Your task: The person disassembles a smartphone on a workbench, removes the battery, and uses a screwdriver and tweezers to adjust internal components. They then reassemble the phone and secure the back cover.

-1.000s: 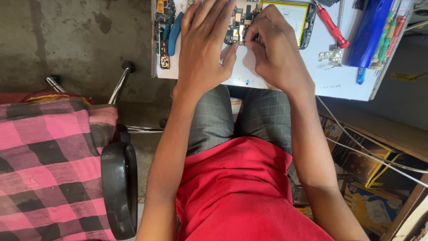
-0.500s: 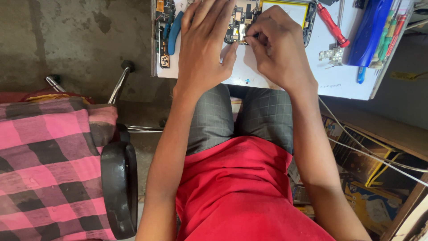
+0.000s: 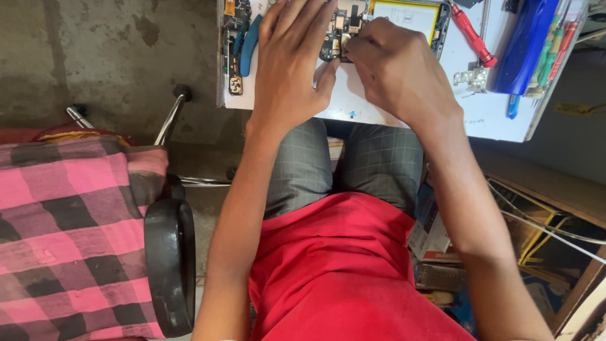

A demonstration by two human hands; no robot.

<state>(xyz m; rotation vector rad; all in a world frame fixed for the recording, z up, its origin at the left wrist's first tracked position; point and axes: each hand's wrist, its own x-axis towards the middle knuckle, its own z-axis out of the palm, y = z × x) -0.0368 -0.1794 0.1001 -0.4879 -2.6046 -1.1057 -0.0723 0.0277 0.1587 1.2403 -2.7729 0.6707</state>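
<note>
A white work table (image 3: pixel 391 107) took up the top of the view, w/ a pink-and-black checked chair (image 3: pixel 69 233) at lower left, well apart from the work. On the table lay an opened phone (image 3: pixel 379 19), back cover off, circuit board and pale battery (image 3: pixel 407 14) exposed. The left hand (image 3: pixel 293 66) lay flat over the phone's left part, fingers spread, pressing it down, not gripping. The right hand (image 3: pixel 398 69) was curled, fingertips pinched at the board near its middle; whether it held a small tool or part, can't tell, too hidden. Just right of the phone: a red-handled screwdriver (image 3: pixel 470 35), then a small metal bracket (image 3: pixel 470 79), and a blue case (image 3: pixel 527 44) near the table edge. A blue pry tool (image 3: pixel 249 44) lay left of the left hand. Judging by this: disassembly was well along, cover off, bracket apparently out; board and battery were still seated, so more remained.
</note>
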